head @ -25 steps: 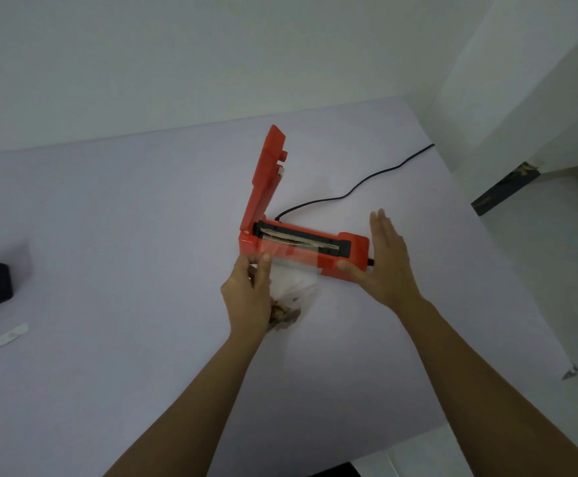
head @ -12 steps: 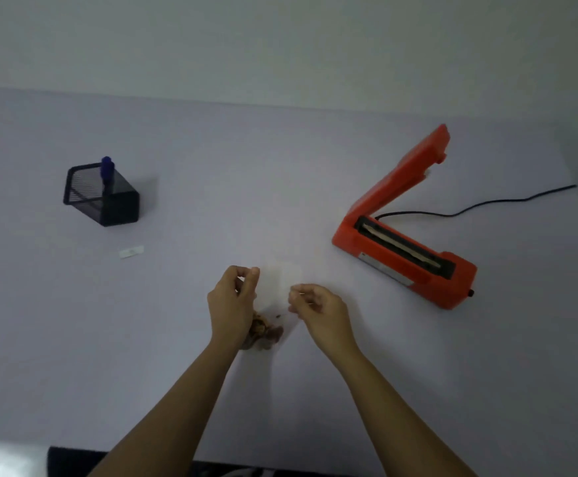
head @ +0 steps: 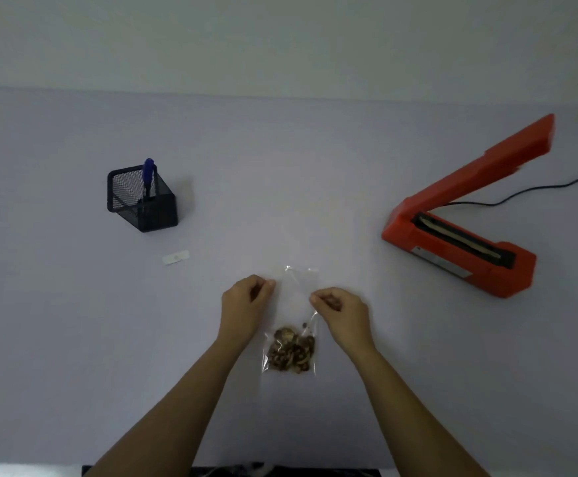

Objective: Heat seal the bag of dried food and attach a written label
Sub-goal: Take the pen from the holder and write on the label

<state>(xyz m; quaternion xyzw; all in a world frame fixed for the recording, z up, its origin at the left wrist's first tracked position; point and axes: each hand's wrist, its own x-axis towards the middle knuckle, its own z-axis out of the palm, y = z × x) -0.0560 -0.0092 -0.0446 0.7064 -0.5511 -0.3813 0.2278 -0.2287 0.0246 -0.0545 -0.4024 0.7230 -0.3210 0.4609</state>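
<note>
Bag position: bag (head: 296,318) lies on the table (head: 315,160) between both hands, well apart from the heat sealer (head: 459,249).
Bag axis: long axis runs away from the person; dried food (head: 291,352) sits at the near end, the clear end points to the far wall.
Left hand (head: 246,304): fingers curled, pinching the bag's left edge.
Right hand (head: 341,311): fingers curled, pinching the right edge.
Heat sealer: lid raised; cord (head: 521,194) cut off at the frame's right edge.
Label (head: 176,258): markings too small to read.
Seal: film faint, cannot tell.

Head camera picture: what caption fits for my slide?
Left hand and right hand pinch the clear bag of dried food near the open heat sealer.
</note>
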